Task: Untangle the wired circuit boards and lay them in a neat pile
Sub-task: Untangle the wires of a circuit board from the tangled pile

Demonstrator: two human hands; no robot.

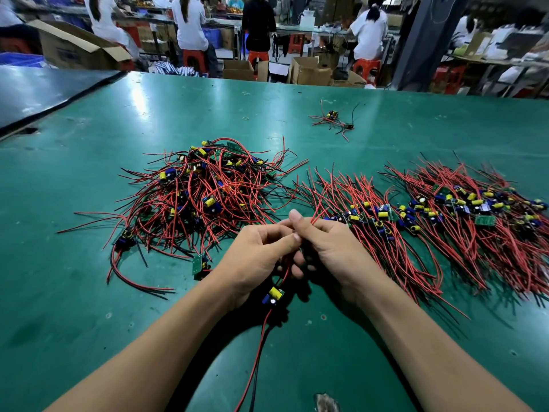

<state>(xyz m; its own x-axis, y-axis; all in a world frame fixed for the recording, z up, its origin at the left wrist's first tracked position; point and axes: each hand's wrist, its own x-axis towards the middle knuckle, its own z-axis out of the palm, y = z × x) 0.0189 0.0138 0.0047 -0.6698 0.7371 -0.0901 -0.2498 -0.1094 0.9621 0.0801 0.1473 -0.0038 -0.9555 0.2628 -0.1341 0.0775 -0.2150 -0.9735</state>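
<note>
Left hand (252, 257) and right hand (332, 248) both pinch one wired board (273, 295) by its leads, which run toward the person (board hangs between the wrists). Neat pile (386, 221) lies just right, nearer the right hand; tangled heap (202, 188) lies left.

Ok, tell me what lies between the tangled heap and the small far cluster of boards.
In the head view, stray wire ends aside, only bare green table lies between the tangled heap and the small far cluster.
</note>
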